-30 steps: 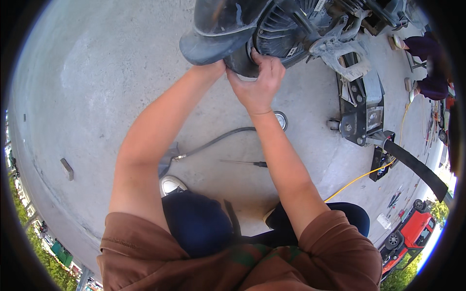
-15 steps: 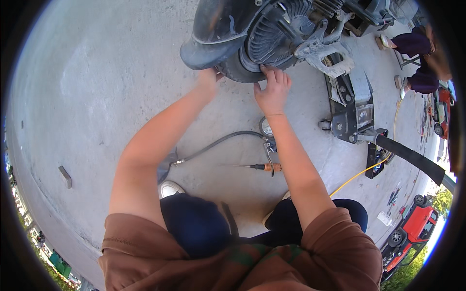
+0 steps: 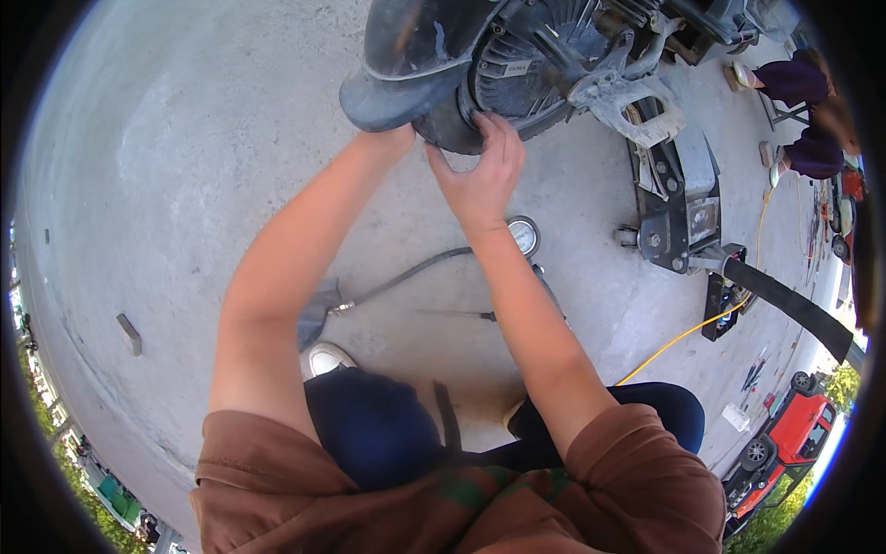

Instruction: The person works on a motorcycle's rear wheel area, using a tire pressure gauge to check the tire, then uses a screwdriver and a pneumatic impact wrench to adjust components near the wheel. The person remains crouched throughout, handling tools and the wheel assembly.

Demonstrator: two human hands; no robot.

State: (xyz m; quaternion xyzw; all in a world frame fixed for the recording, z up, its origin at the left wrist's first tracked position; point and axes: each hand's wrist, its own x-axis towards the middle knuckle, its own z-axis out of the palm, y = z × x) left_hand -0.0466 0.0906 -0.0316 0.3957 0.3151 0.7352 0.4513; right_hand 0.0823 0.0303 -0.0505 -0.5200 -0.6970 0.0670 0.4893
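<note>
A dark wheel with a black tyre (image 3: 447, 127) and ribbed rim (image 3: 517, 88) stands at the top, partly under a scuffed black fender (image 3: 392, 97). My right hand (image 3: 486, 175) grips the tyre's near edge, fingers over its sidewall and thumb by the tread. My left hand (image 3: 392, 140) reaches under the fender at the tyre's left side; its fingers are hidden. Below my hands, a round gauge (image 3: 523, 235) with a black hose (image 3: 406, 275) lies on the floor, partly behind my right forearm. A screwdriver shaft (image 3: 461, 314) shows there too, its handle covered.
Right of the wheel stands a floor jack (image 3: 678, 222) with a long padded handle (image 3: 784, 309). Beside it are a black toolbox (image 3: 724, 300) and a yellow hose (image 3: 678, 343). A red vehicle (image 3: 794, 429) and a seated person's legs (image 3: 798, 115) appear farther right. A grey block (image 3: 128, 334) lies left.
My right hand has slid left along the tyre, closer to my left hand, and the rim looks turned. My right forearm now uncovers the gauge and covers the screwdriver's orange handle.
</note>
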